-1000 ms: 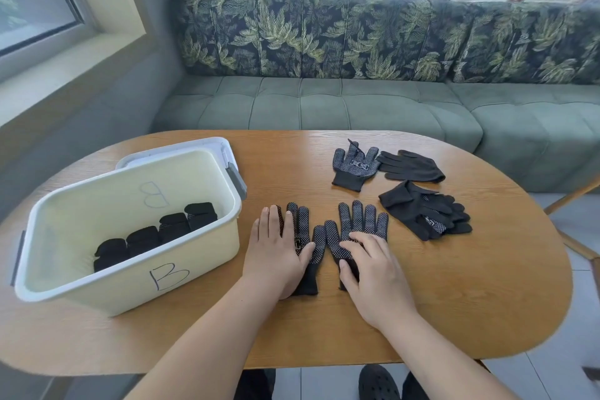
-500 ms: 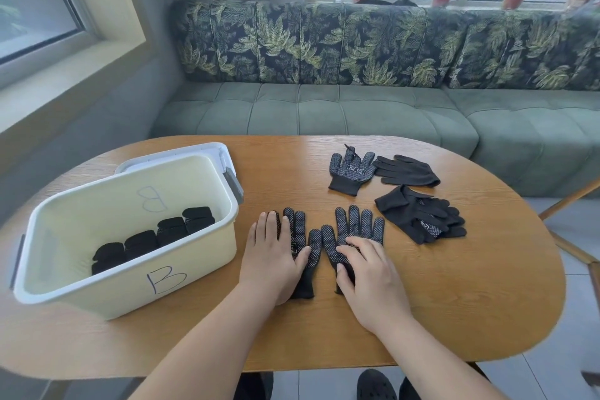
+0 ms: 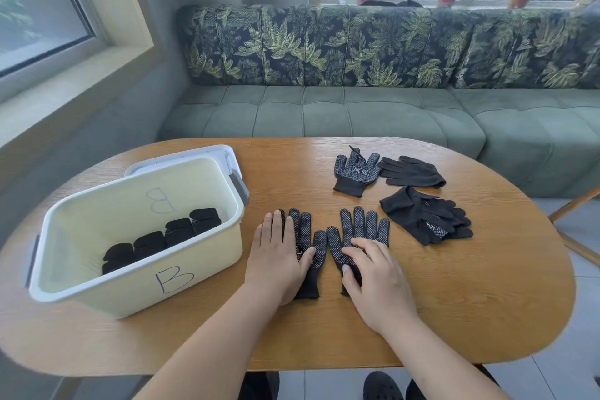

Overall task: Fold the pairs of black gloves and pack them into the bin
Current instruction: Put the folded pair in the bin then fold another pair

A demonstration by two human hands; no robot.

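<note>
Two black dotted gloves lie flat side by side on the wooden table (image 3: 454, 295), fingers pointing away from me. My left hand (image 3: 279, 256) rests flat on the left glove (image 3: 306, 230). My right hand (image 3: 373, 279) presses on the palm of the right glove (image 3: 363, 224), fingers slightly curled. Further back lie another pair, a dotted glove (image 3: 355, 172) and a plain one (image 3: 410, 171), and a bunched pair (image 3: 425, 216). The cream bin (image 3: 181, 282) marked "B" stands at the left with several folded black gloves (image 3: 162, 239) inside.
The bin's lid (image 3: 224, 153) lies under or behind the bin. A green sofa (image 3: 324, 114) runs behind the table. A wooden chair leg (image 3: 574, 204) shows at the right. My shoes (image 3: 383, 388) show under the table's near edge.
The hands have barely shifted on the two gloves; the right fingers curled a little. The camera tilted slightly, so the table sits lower in view.
</note>
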